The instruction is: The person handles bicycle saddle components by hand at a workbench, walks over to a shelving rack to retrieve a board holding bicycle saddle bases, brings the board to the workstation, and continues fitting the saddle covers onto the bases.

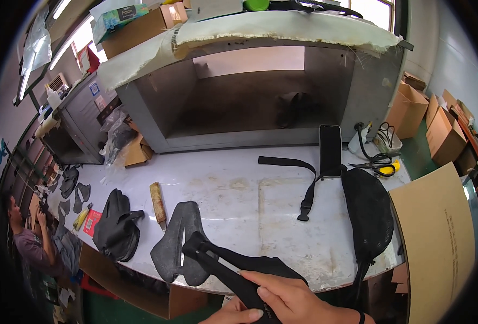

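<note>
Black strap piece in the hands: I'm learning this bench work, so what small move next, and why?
Probably lift the black strap piece clear of the grey shaped pad; the right hand and left hand pinch its near end while its far end overlaps the pad.

Matt black webbing strap [233, 270]; black mesh cloth bag [368, 213] at three o'clock; worn, stained, smooth tabletop [239, 189]; glossy phone [330, 150]; brown cardboard sheet [439, 237].

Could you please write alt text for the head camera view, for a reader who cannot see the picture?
Two hands, the right hand and the left hand, grip a black strap piece at the near edge of a worn white table. On the table lie other black fabric pieces, a black mesh bag, a phone and scissors.
</note>
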Demonstrator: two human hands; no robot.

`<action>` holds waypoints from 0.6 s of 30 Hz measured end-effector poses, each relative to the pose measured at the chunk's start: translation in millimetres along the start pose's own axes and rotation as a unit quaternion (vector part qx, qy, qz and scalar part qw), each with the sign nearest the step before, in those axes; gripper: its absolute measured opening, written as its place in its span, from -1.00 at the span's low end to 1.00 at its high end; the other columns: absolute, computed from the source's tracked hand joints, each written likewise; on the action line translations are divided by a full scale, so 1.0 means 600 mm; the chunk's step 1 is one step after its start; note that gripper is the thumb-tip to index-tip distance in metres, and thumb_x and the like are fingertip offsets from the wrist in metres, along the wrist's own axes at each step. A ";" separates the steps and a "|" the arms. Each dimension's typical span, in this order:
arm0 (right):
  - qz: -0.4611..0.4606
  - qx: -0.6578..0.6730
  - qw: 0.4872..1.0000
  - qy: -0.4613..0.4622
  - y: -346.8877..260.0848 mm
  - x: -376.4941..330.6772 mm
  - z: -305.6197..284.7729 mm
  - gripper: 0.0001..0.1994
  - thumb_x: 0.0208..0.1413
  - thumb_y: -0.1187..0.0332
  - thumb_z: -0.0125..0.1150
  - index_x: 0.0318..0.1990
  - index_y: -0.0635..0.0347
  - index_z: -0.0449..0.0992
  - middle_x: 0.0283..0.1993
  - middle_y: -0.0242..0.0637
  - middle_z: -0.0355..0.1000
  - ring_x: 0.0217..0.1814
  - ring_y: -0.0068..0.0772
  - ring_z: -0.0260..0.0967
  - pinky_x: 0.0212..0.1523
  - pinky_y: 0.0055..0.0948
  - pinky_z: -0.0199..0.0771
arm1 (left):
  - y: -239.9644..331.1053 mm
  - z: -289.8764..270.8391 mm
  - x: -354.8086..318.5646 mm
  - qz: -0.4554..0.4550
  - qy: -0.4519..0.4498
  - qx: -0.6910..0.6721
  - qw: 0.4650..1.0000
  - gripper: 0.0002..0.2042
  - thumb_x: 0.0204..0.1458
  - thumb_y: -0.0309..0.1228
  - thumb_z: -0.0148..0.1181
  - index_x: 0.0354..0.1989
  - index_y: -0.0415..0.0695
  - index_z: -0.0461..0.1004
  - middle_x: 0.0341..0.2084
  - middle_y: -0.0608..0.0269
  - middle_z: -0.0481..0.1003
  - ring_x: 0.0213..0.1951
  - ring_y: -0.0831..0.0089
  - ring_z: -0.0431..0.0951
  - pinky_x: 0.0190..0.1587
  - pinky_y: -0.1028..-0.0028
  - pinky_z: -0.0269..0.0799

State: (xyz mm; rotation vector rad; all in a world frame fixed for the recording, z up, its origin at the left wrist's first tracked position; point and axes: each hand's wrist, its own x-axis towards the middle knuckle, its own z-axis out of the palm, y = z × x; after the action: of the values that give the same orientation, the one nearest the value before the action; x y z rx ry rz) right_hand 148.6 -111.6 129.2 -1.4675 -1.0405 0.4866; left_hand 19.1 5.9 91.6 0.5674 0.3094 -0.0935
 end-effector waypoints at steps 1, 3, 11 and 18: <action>0.024 0.019 0.999 -0.019 -0.004 0.004 -0.006 -0.68 0.34 0.39 -0.06 0.15 0.36 0.41 0.06 0.06 0.47 0.06 0.00 0.48 0.03 -0.31 0.45 | -0.006 -0.005 -0.001 -0.053 -0.039 -0.056 0.996 -0.73 0.07 -0.31 0.34 -0.11 -0.10 0.46 -0.56 0.48 0.39 -0.63 0.68 0.28 -0.57 0.64 0.14; 0.032 0.025 0.999 -0.018 -0.005 0.008 -0.010 -0.68 0.34 0.39 -0.06 0.14 0.37 0.41 0.07 0.07 0.46 0.06 0.01 0.48 0.02 -0.30 0.44 | -0.007 0.009 -0.006 -0.059 -0.019 -0.054 0.997 -0.81 0.10 -0.34 0.30 -0.19 -0.12 0.48 -0.59 0.46 0.40 -0.64 0.65 0.29 -0.57 0.61 0.15; -0.197 -0.254 0.934 0.157 0.023 0.011 -0.008 -0.62 0.13 0.46 0.25 0.12 0.27 0.46 -0.17 -0.05 0.40 -0.14 0.00 0.39 -0.01 -0.23 0.43 | 0.024 0.023 0.005 0.335 0.122 0.513 0.781 -0.80 0.15 -0.44 0.22 -0.52 -0.24 0.54 -0.70 0.38 0.49 -0.65 0.65 0.42 -0.60 0.54 0.29; 0.124 0.466 0.868 0.120 0.046 -0.020 0.023 -0.28 0.11 0.45 0.34 0.35 0.32 0.03 0.00 -0.15 0.46 -0.01 -0.37 0.44 -0.01 -0.37 0.47 | 0.017 0.027 0.010 0.276 0.094 0.466 0.835 -0.56 0.03 -0.50 0.35 0.09 -0.30 0.42 -0.04 0.12 0.51 -0.01 0.40 0.51 0.06 0.39 0.42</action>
State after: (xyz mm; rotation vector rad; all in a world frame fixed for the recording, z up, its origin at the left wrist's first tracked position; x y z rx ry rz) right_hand 140.2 -110.1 97.1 -0.7435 -0.2985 0.8213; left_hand 31.2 5.8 108.1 1.6309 0.2669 0.4038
